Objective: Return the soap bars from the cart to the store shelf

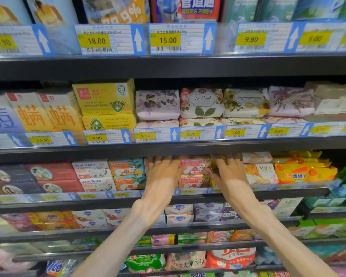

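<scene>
Both my arms reach into the third shelf [188,198] from the top. Two pink Goat Soap boxes [195,172] are stacked there, one on the other. My left hand [162,174] lies flat against the left side of the stack, fingers spread and pointing inward. On the right side of the stack my right hand [230,172] presses in the same way, covering some yellow packs behind it. Neither hand wraps around a box; the stack stands between them. The cart is out of view.
Orange Goat Soap boxes [128,172] and white-blue Goat Soap boxes [92,174] stand left of my hands, a MeLv soap box [262,172] and yellow sulphur soaps [304,172] to the right. The shelf above [168,146] overhangs my fingertips. Lower shelves hold more soap packs.
</scene>
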